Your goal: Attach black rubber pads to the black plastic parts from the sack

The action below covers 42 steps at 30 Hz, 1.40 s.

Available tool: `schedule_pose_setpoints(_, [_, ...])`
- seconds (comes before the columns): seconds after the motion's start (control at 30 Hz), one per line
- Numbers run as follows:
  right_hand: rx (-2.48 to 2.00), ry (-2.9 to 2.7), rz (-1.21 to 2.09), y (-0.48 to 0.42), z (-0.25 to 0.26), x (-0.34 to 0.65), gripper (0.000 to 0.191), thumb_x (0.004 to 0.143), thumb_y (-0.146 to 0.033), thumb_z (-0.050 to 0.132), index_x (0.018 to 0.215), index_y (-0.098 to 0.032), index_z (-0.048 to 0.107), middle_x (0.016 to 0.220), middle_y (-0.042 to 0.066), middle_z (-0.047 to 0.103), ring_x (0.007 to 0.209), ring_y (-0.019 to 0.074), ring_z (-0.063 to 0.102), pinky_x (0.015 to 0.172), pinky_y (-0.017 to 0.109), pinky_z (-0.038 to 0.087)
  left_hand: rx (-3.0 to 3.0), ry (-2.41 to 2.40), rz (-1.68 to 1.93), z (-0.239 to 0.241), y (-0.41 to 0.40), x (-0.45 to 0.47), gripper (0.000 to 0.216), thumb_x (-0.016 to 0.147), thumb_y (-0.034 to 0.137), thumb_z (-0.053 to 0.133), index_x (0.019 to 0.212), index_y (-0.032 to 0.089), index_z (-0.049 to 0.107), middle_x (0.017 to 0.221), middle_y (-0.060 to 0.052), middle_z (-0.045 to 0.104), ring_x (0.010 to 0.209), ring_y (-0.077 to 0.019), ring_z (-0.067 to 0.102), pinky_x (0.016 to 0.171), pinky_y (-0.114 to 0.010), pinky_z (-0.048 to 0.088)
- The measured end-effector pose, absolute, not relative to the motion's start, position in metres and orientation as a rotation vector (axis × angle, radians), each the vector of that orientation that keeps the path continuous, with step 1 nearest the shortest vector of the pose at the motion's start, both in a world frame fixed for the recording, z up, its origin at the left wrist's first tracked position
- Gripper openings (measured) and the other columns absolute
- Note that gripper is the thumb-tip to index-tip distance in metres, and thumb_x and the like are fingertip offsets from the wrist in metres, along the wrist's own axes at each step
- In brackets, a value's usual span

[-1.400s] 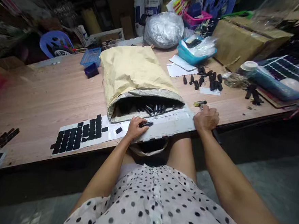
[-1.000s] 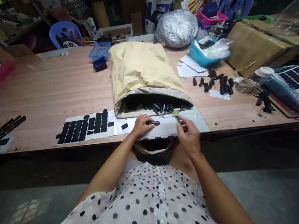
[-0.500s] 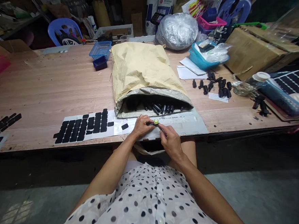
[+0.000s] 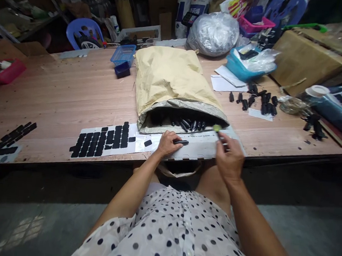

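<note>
My left hand [image 4: 167, 142] is closed on a slim black piece [image 4: 182, 142], which points right above the grey-white board [image 4: 207, 146] at the table edge. To the right, my right hand [image 4: 230, 155] is wrapped round a small tool with a dark handle and a round yellow-green head [image 4: 216, 128]; motion blurs it, so its exact kind is unclear. Behind both hands lies a yellowish paper sack [image 4: 174, 73], its mouth facing me. Several black tubular pieces [image 4: 193, 125] lie inside that mouth. Left of my left hand are rows of black rounded patches [image 4: 100, 140] on white sheets.
Loose black parts [image 4: 266, 103] lie on the right of the wooden table [image 4: 74, 86], near a cardboard box [image 4: 307, 59] and a blue basin [image 4: 239, 68]. Blue baskets [image 4: 123, 55] stand left of the sack. Below the table edge, an open bag [image 4: 179, 169] hangs at my lap.
My right hand has swung right with the tool, away from the black piece. My left hand still holds that piece, now more exposed. The whole view has shifted slightly.
</note>
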State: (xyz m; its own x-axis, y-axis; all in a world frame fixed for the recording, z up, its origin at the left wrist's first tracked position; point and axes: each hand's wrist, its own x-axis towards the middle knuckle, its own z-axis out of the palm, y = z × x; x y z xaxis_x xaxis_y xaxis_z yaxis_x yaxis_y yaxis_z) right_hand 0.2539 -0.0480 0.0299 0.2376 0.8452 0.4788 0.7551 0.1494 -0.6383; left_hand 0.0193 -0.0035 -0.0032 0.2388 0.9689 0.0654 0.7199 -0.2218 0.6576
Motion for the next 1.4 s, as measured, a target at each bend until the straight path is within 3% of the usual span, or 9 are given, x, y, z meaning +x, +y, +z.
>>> schedule_pose_setpoints(0.17, [-2.167,-1.227,-0.013,0.002,0.026,0.331,0.044,0.080,-0.015,0.053,0.117,-0.017,0.077,0.082,0.009,0.057,0.079,0.0263,0.055,0.072,0.040,0.041,2.035,1.553,0.603,0.001,-0.006,0.026,0.014,0.078,0.033,0.081,0.090,0.026,0.078,0.092,-0.003,0.070,0.101,-0.0258,0.057,0.097,-0.041,0.047])
schedule_pose_setpoints(0.33, [-2.379,-1.203,0.030,0.024,0.012,0.348,0.042,0.082,-0.014,0.053,0.115,-0.017,0.079,0.079,0.008,0.049,0.073,0.0240,0.047,0.066,0.040,0.031,2.054,1.531,0.594,-0.001,-0.007,0.023,0.012,0.084,0.036,0.078,0.092,0.027,0.078,0.092,-0.003,0.069,0.099,-0.0249,0.057,0.096,-0.040,0.046])
schedule_pose_setpoints(0.57, [-2.281,-1.328,-0.088,0.022,0.005,0.328,0.042,0.089,-0.020,0.047,0.121,-0.011,0.073,0.099,0.021,0.057,0.098,0.0352,0.050,0.070,0.042,0.034,2.134,1.516,0.568,-0.002,-0.005,0.014,0.018,0.098,0.035,0.061,0.102,0.026,0.075,0.097,-0.004,0.070,0.100,-0.0226,0.058,0.096,-0.038,0.046])
schedule_pose_setpoints(0.83, [-2.320,-1.360,-0.141,0.028,-0.007,0.329,0.039,0.088,-0.017,0.048,0.121,-0.013,0.069,0.107,0.018,0.058,0.095,0.0303,0.051,0.071,0.037,0.035,2.294,1.000,0.641,-0.026,-0.100,0.019,0.026,0.102,0.040,0.051,0.112,0.023,0.068,0.099,-0.008,0.073,0.092,-0.0202,0.069,0.086,-0.033,0.056])
schedule_pose_setpoints(1.0, [-2.299,-1.364,-0.206,0.031,-0.015,0.327,0.038,0.089,-0.017,0.047,0.120,-0.015,0.070,0.104,0.018,0.059,0.095,0.0304,0.052,0.070,0.036,0.034,2.018,1.508,0.371,-0.064,-0.124,0.019,0.026,0.100,0.033,0.055,0.122,0.028,0.068,0.106,-0.005,0.077,0.097,-0.0214,0.074,0.088,-0.033,0.059])
schedule_pose_setpoints(1.13, [-2.267,-1.363,-0.224,0.031,-0.017,0.327,0.038,0.088,-0.017,0.049,0.119,-0.015,0.070,0.103,0.018,0.059,0.095,0.0307,0.052,0.071,0.037,0.035,1.893,1.748,0.171,-0.068,-0.115,0.017,0.035,0.097,0.032,0.061,0.131,0.029,0.068,0.097,-0.007,0.080,0.093,-0.0260,0.076,0.085,-0.036,0.060])
schedule_pose_setpoints(1.4, [-2.290,-1.374,-0.140,0.031,-0.012,0.323,0.038,0.090,-0.018,0.048,0.121,-0.015,0.069,0.107,0.020,0.059,0.099,0.0332,0.052,0.074,0.040,0.039,2.131,1.450,0.600,-0.005,-0.099,0.033,0.022,0.096,0.035,0.058,0.099,0.026,0.077,0.091,-0.006,0.078,0.082,-0.0198,0.073,0.076,-0.030,0.057])
